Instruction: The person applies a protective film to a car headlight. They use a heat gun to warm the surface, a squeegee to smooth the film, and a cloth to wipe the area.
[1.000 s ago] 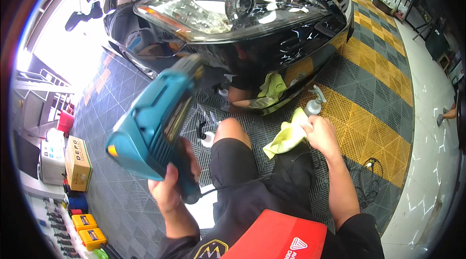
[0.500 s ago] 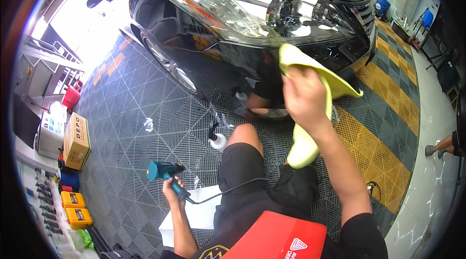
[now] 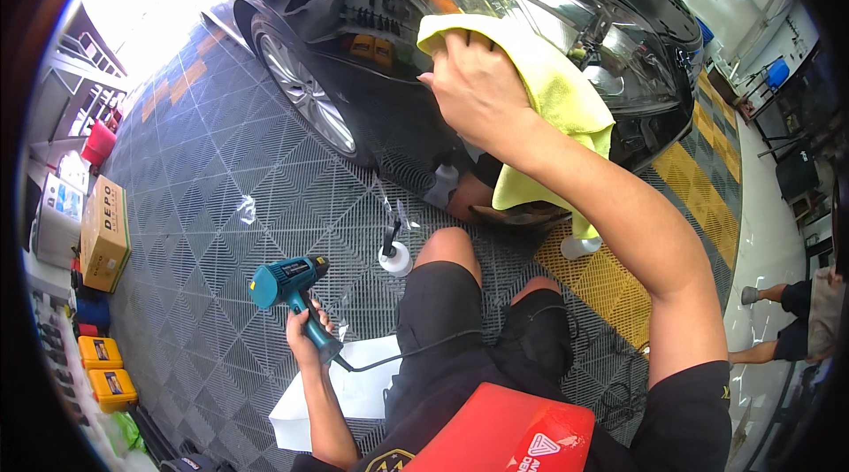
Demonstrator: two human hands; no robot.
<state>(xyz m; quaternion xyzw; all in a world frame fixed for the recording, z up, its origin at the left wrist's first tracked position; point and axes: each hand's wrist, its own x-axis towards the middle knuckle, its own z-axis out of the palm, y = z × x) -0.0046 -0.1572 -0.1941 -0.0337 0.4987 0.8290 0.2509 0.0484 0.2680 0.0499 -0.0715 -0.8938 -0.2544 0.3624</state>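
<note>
In my left hand (image 3: 309,327) is a teal heat gun (image 3: 296,295), its nozzle turned toward the right and its dark cord running across my thigh. The fingers are wrapped round its handle. My right hand (image 3: 478,87) grips a yellow-green microfiber cloth (image 3: 557,87) against the lower left edge of the black car's headlight (image 3: 575,16), close to the orange reflector. The cloth hangs down over the front bumper (image 3: 398,109) and hides part of the lens. My right fingertips are partly covered by the cloth.
A white spray bottle (image 3: 395,258) stands on the tiled floor before my knee; another white bottle (image 3: 580,246) is under the cloth. White paper (image 3: 354,383) lies by my left thigh. A red squeegee-like sheet (image 3: 504,428) covers my lap. Boxes (image 3: 106,237) line the left; a person (image 3: 796,322) is at right.
My right hand has moved left with the cloth, onto the headlight's edge. The heat gun has stayed in my left hand, slightly raised. The view has shifted closer to the car.
</note>
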